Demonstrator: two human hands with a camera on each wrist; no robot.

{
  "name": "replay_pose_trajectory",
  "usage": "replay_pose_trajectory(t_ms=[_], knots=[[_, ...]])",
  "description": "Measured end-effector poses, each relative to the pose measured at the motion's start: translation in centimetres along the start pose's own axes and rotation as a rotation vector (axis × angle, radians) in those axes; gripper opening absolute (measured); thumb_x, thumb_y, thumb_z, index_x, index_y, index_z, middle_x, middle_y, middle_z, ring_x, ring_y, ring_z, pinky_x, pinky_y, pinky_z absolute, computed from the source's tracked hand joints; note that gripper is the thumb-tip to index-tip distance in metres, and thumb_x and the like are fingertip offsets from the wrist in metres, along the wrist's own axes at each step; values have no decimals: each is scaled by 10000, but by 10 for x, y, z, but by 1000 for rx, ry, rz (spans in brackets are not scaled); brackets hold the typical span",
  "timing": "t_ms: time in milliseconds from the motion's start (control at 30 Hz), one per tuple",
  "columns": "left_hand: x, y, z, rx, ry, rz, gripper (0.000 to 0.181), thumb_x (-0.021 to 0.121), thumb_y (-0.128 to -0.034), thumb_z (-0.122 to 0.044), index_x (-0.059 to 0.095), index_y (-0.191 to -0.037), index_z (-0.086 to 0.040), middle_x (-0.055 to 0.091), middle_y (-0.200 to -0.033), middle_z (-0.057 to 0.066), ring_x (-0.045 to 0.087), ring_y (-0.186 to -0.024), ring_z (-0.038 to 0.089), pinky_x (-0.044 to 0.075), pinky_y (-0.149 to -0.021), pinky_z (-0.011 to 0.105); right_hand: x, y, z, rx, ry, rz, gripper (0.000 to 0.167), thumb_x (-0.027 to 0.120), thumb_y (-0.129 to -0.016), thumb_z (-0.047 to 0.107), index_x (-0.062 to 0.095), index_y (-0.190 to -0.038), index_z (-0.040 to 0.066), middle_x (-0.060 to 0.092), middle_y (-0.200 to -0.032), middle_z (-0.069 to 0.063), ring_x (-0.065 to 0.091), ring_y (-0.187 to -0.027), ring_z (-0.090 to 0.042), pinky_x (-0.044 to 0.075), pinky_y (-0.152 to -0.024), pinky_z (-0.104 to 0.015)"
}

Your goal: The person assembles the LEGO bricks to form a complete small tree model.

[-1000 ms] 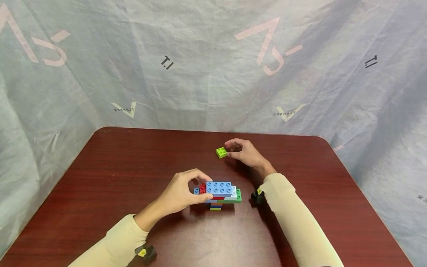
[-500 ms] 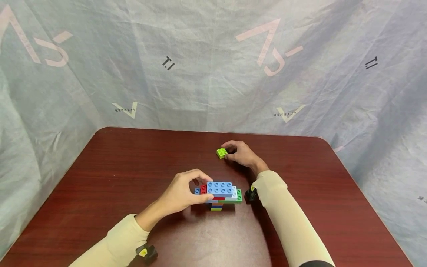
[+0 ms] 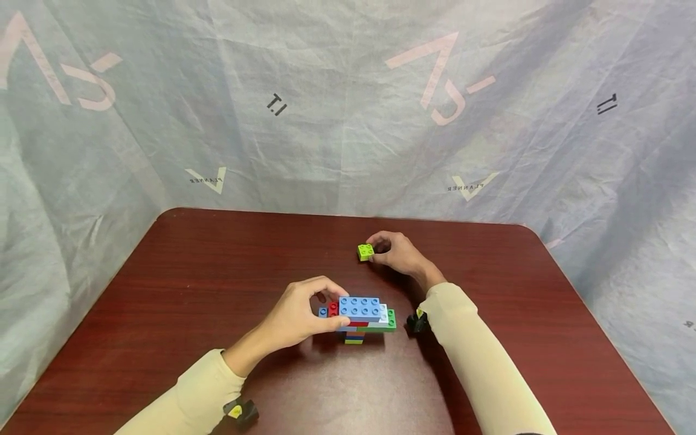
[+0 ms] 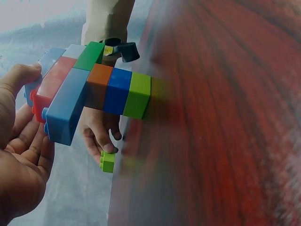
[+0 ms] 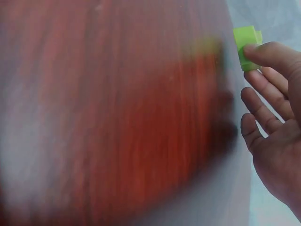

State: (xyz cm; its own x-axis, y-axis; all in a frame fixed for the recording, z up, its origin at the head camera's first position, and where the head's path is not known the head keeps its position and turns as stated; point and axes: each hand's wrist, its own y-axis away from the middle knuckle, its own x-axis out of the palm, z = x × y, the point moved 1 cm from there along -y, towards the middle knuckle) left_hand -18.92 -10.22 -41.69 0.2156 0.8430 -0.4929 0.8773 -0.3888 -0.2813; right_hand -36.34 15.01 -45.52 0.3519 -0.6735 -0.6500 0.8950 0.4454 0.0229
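A toy-brick model stands upright on the table, topped by a light-blue brick (image 3: 359, 309). My left hand (image 3: 298, 309) holds its upper part from the left, thumb in front and fingers behind. The left wrist view shows a red brick (image 4: 57, 77), a green brick (image 4: 90, 56) and a lower blue brick (image 4: 69, 106) over a narrow column of orange, blue and lime bricks (image 4: 137, 94). Farther back, my right hand (image 3: 401, 254) pinches a small lime-green brick (image 3: 365, 249) at its right side. The right wrist view has the thumb on this lime brick (image 5: 246, 47), with fingers behind it.
The dark red wooden table (image 3: 228, 260) has rounded far corners. A pale grey cloth (image 3: 348, 109) with printed marks hangs behind and on both sides. Black wrist-worn devices (image 3: 417, 322) sit below the sleeves.
My right hand has closed in on the small lime-green brick, which has turned slightly and shifted a little to the right. My left hand keeps its hold on the model.
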Motion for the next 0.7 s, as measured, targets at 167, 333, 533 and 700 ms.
replay_pose_trajectory(t_ms=[167, 333, 533, 700], knots=[[1, 0, -1, -7, 2, 2, 347, 890, -815, -322, 721, -1106, -237, 697, -977, -91, 616, -892, 80, 562, -805, 294, -6, 11, 1, -7, -7, -22, 318, 790, -897, 156, 691, -1197, 121, 705, -1088, -94, 643, -986, -232, 527, -850, -346], [0, 0, -2, -11, 6, 2, 354, 891, -814, -321, 722, -1110, -225, 697, -977, -80, 613, -897, 88, 560, -810, 282, -13, 27, 8, -17, -30, -56, 331, 798, -894, 163, 678, -1198, 111, 695, -1096, -99, 648, -978, -230, 529, -850, -344], [1, 0, -2, -11, 7, 3, 357, 891, -813, -325, 722, -1111, -225, 696, -977, -78, 613, -898, 89, 555, -801, 262, -25, 56, 25, -99, -5, -101, 343, 808, -890, 158, 678, -1206, 118, 698, -1056, -104, 635, -929, -223, 526, -791, -311], [1, 0, -1, -12, 6, -2, 350, 893, -810, -313, 724, -1105, -228, 696, -974, -83, 615, -893, 87, 563, -791, 274, -29, 84, 45, -162, 6, -123, 342, 821, -874, 140, 681, -1186, 139, 690, -1022, -98, 606, -855, -209, 503, -700, -262]])
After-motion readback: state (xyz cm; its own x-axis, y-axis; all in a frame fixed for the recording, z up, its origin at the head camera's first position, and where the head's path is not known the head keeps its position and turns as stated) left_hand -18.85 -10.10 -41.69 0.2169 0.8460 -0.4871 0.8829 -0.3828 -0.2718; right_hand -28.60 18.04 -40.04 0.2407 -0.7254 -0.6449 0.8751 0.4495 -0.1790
